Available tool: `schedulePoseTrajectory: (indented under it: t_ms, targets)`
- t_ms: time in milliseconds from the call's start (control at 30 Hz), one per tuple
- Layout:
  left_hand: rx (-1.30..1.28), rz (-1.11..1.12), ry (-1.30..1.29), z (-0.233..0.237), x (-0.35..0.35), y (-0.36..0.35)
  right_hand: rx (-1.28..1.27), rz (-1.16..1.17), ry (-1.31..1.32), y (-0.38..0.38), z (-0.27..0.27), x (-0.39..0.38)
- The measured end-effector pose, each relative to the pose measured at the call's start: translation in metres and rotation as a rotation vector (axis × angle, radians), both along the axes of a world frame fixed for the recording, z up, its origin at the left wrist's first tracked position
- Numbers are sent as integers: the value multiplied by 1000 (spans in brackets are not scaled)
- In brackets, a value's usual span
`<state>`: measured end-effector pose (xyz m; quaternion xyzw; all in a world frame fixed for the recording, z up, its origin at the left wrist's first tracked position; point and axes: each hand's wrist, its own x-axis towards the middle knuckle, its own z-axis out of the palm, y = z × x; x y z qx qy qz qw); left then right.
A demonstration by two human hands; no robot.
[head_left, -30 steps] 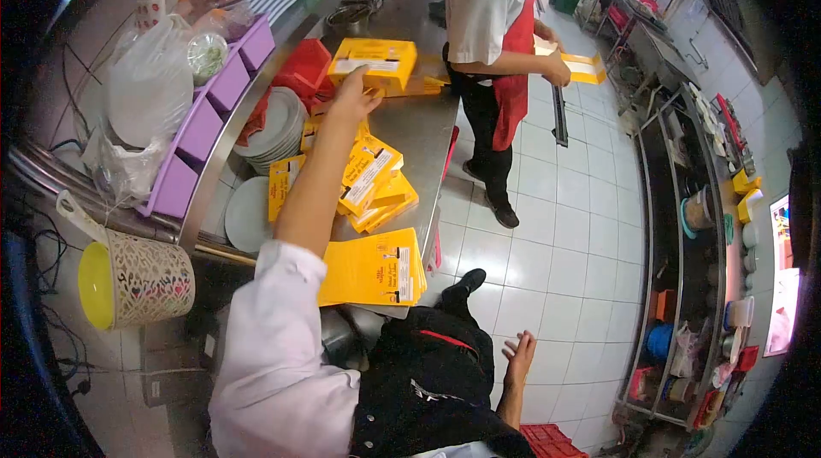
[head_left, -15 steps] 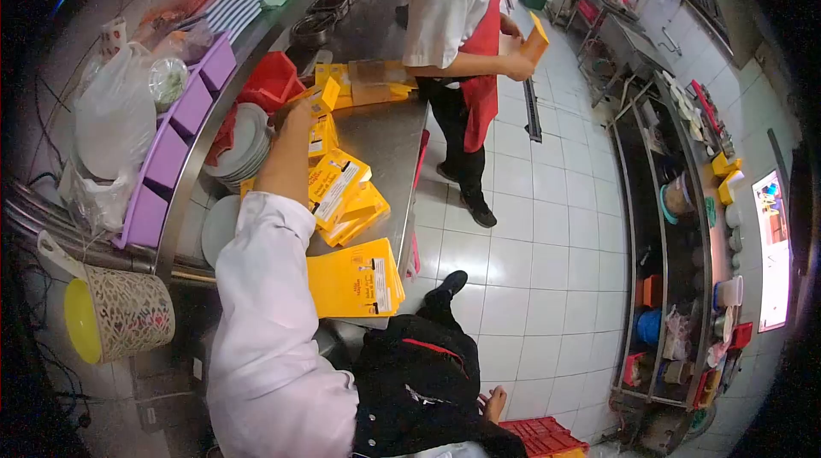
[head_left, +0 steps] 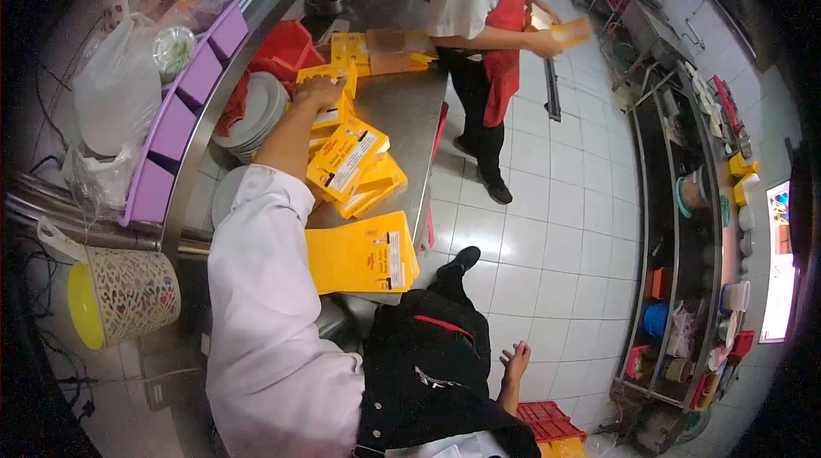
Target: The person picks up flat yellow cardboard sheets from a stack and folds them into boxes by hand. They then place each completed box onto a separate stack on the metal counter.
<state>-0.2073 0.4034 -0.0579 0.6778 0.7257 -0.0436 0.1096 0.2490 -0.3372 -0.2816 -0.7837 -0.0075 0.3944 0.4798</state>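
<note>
My left hand (head_left: 320,93) reaches out over the steel table and lies with its fingers extended on a small yellow carton (head_left: 318,74) at the far end of a heap. Below it, several yellow cartons (head_left: 346,159) with white labels lie tilted over one another. Closer to my body, a neat stack of flat yellow cartons (head_left: 355,251) sits at the table's near edge. My right hand (head_left: 515,364) hangs low beside my body over the floor, holding nothing, fingers apart. A person in a red apron (head_left: 506,39) stands beyond the table, a blurred yellow carton (head_left: 571,31) in hand.
More yellow cartons (head_left: 351,47) are lined up farther along the steel table (head_left: 409,116). White plates (head_left: 261,112) and a red bin (head_left: 288,49) stand at its left. Purple bins (head_left: 168,129) line a shelf. A red crate (head_left: 550,421) is on the floor, and a rack (head_left: 671,244) stands right.
My left hand has set the small carton down on the heap, its fingers now flatter. My right hand has come further into view. The co-worker's carton has swung right, and the view has shifted slightly.
</note>
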Motion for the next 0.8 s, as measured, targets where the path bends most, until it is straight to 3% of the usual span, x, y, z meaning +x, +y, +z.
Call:
schedulePoseTrajectory:
  t_ms: [133, 200, 233, 300, 333, 400, 467, 500, 533, 567, 600, 700, 733, 767, 800]
  targets:
    - [314, -68, -52, 52, 24, -47, 27, 233, -172, 49, 10, -8]
    - [416, -144, -157, 84, 30, -64, 95, 500, -363, 98, -5, -16]
    - [560, -211, -291, 88, 30, -76, 142, 591, -324, 139, 41, -41]
    - [573, -181, -609, 108, 39, -114, 209, 838, -209, 211, 126, -93]
    - [580, -162, -768, 123, 50, -142, 230, 994, -134, 237, 145, -113]
    - [747, -205, -935, 136, 75, -202, 146, 1197, -359, 276, 152, -153]
    - [787, -200, -1291, 122, 112, -261, 258, 1149, -577, 297, 134, -189]
    - [800, -271, -1396, 91, 130, -280, 318, 1123, -685, 306, 125, -200]
    - [578, -226, -1348, 73, 143, -314, 289, 1196, -558, 314, 121, -200]
    - [588, -321, -1299, 57, 160, -342, 256, 1263, -430, 323, 118, -195]
    - [175, -220, -1361, 44, 167, -370, 216, 1327, -299, 328, 111, -188]
    - [98, -104, -1361, -17, 178, -424, 648, 971, 80, 315, 7, -151]
    - [76, -43, -1346, -29, 178, -441, 597, 1031, 197, 315, 7, -140]
    - [57, 11, -1330, -40, 176, -454, 410, 1033, 131, 310, 54, -136]
    - [-38, 78, -1316, -58, 173, -469, 425, 986, 117, 306, 72, -130]
